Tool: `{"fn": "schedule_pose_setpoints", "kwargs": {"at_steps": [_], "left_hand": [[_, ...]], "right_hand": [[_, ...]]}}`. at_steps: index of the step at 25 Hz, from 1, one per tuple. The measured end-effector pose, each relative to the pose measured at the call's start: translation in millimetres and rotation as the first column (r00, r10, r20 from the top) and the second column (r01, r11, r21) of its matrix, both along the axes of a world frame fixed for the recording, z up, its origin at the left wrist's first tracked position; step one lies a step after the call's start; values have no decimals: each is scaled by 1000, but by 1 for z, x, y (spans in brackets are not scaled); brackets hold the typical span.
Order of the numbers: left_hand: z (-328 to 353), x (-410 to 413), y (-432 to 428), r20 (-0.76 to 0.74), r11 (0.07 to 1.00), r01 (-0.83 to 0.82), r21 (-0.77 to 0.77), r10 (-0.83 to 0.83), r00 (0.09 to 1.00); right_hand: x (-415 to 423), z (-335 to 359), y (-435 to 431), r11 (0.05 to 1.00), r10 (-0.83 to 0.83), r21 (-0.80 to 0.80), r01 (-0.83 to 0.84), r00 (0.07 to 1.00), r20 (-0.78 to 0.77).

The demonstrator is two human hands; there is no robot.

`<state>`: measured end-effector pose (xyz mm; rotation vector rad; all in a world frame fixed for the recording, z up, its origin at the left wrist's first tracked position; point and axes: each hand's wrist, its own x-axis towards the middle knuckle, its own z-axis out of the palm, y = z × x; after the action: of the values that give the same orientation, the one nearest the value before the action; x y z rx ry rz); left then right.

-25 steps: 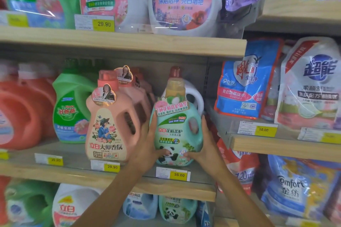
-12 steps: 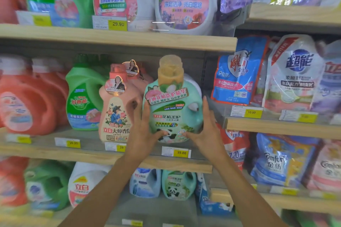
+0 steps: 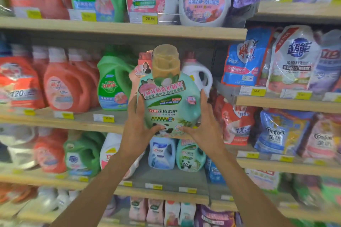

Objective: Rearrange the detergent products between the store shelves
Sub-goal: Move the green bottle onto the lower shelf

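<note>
At centre frame, my left hand (image 3: 137,127) and right hand (image 3: 202,125) carry the teal detergent bottle (image 3: 166,105), fingers (image 3: 137,103) curled round its sides; next, I reckon, it needs setting upright on the shelf below (image 3: 171,177).

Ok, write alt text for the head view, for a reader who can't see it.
A left hand and right hand hold a teal detergent bottle with a panda label, one on each side, before wooden store shelves. Red and green jugs stand at left, refill pouches at right.
</note>
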<state>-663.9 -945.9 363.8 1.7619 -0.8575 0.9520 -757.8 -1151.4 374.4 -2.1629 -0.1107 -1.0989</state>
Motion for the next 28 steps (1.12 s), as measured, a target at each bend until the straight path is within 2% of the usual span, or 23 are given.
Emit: {"fn": "schedule_pose_setpoints", "kwargs": {"at_steps": [3, 6, 13, 17, 20, 22, 26, 28], "left_hand": [[-26, -16, 17, -66, 998, 57, -8, -58, 996], [-62, -30, 23, -105, 998, 45, 45, -40, 994], [-131, -33, -3, -220, 994, 79, 76, -61, 974], [-190, -12, -35, -118, 993, 35, 112, -22, 993], [-235, 3, -54, -138, 988, 44, 146, -23, 990], [-268, 18, -69, -135, 987, 12, 158, 9, 991], [-330, 55, -102, -47, 986, 22, 167, -14, 999], [-346, 70, -118, -98, 986, 64, 156, -49, 994]], "right_hand": [[-18, -26, 13, 1000, 16, 20, -15, 999, -46], [-37, -60, 19, 999, 23, 50, -17, 993, -118], [-39, -133, -1, 996, -81, 16, 85, 981, -176], [-15, -200, -31, 995, -89, 36, 97, 978, -188], [6, -254, -50, 992, -55, 106, 73, 985, -160], [23, -288, -63, 992, -65, 95, 81, 986, -152], [56, -350, -92, 985, -126, 96, 144, 977, -171], [68, -371, -106, 980, -151, 100, 172, 970, -189]]}}
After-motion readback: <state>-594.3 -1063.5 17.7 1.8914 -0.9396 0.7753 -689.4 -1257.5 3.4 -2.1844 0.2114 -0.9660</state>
